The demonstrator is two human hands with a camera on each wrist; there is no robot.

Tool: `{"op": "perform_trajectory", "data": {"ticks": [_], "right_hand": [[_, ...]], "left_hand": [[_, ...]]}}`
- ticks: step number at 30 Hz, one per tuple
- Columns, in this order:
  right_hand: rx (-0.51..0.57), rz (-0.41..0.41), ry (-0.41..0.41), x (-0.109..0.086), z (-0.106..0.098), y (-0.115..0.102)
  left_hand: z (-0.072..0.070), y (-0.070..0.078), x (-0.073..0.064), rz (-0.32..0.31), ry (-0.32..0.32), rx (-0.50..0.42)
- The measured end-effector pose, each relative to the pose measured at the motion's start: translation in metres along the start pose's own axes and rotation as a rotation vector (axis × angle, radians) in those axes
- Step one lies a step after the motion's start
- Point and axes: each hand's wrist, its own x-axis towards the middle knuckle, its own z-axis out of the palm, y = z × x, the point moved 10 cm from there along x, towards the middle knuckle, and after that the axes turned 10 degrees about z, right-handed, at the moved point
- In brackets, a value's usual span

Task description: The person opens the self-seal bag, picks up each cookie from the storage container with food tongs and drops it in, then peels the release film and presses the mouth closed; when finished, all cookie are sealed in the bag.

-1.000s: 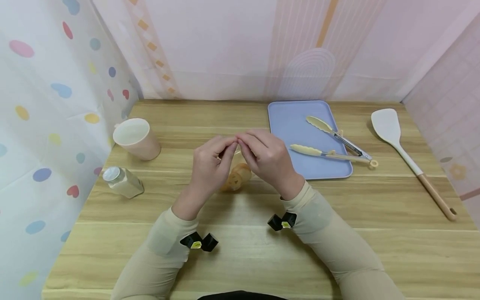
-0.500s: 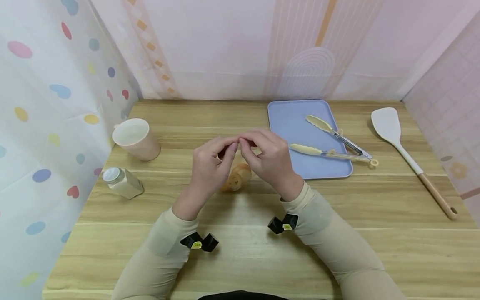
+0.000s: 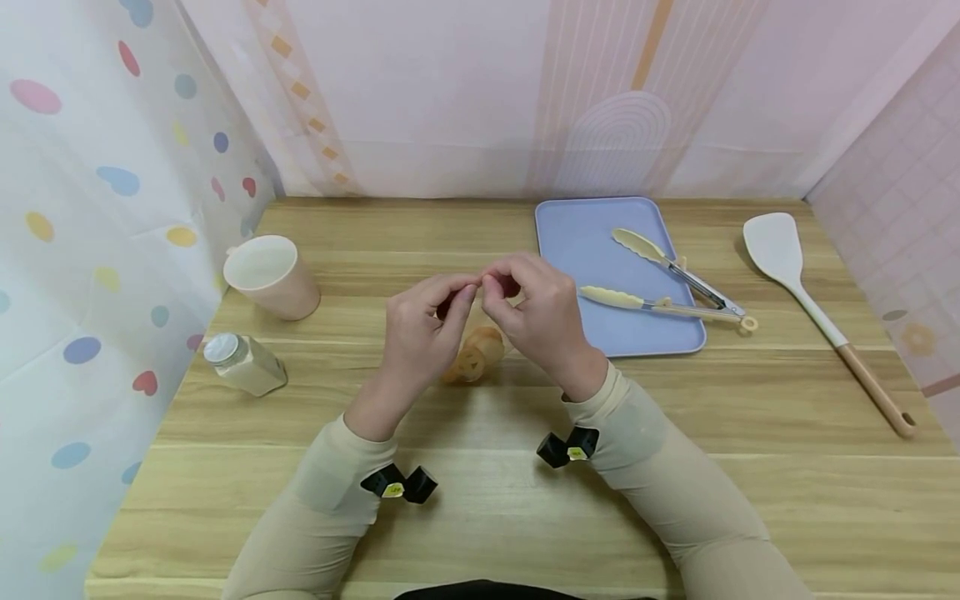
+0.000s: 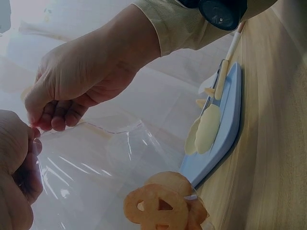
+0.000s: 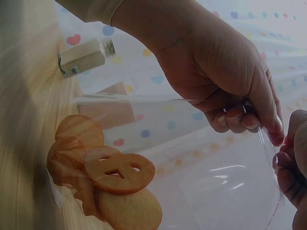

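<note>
A clear plastic bag hangs upright below both hands, with several golden-brown cookies at its bottom. One cookie has cut-out eyes and a mouth. My left hand pinches the bag's top edge between thumb and index finger. Close beside it, my right hand pinches the same edge, the fingertips of both hands nearly meeting. In the left wrist view a thin printed line runs along the bag's top strip. From the head camera the bag is barely visible, though the cookies show between the wrists.
A blue tray lies at the back right with cream-tipped tongs across it. Farther right is a white spatula with a wooden handle. On the left stand a pink mug and a jar of pale powder.
The right hand's fingertips have shifted slightly right and curled more, with a rounder gap between thumb and index finger. The left hand stays almost still.
</note>
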Motion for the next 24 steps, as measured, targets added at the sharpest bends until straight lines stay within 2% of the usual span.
{"op": "perform_trajectory", "data": {"ticks": [5,12,18,24], "right_hand": [[0.090,0.079,0.005,0.001,-0.001,0.008],[0.159,0.136,-0.004,0.002,-0.001,0.013],[0.172,0.086,-0.037,0.003,-0.001,0.009],[0.094,0.012,-0.033,0.003,-0.002,0.000]], "left_hand": [[0.000,0.000,0.000,-0.003,0.000,-0.006],[0.000,0.000,0.000,-0.015,-0.003,-0.010],[0.000,0.000,-0.001,-0.021,-0.014,-0.019],[0.001,0.002,0.000,-0.010,-0.018,-0.017]]}}
